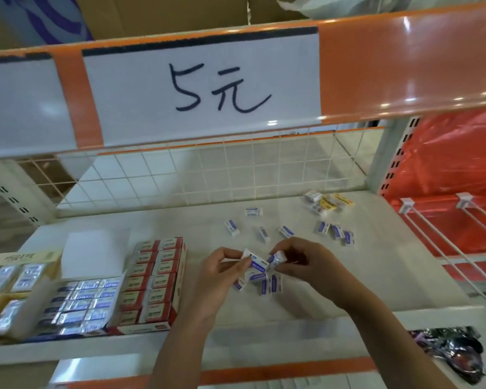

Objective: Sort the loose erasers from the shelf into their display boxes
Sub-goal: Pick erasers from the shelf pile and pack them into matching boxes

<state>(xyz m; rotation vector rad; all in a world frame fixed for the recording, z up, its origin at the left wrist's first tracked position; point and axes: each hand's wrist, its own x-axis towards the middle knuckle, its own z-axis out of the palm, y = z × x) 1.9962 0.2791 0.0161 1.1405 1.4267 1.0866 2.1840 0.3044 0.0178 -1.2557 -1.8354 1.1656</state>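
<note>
Erasers (258,265) pinched between both hands' grips (blue-labelled).

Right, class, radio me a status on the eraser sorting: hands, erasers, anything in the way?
Left hand and right hand both pinching blue-and-white erasers. More loose erasers scattered on shelf. Display boxes at left, path unobstructed.

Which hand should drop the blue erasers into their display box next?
Left, probably. The left hand already pinches a blue eraser and sits nearer the blue-eraser box at shelf left. The right hand holds another eraser but would have to cross over the left.
</note>
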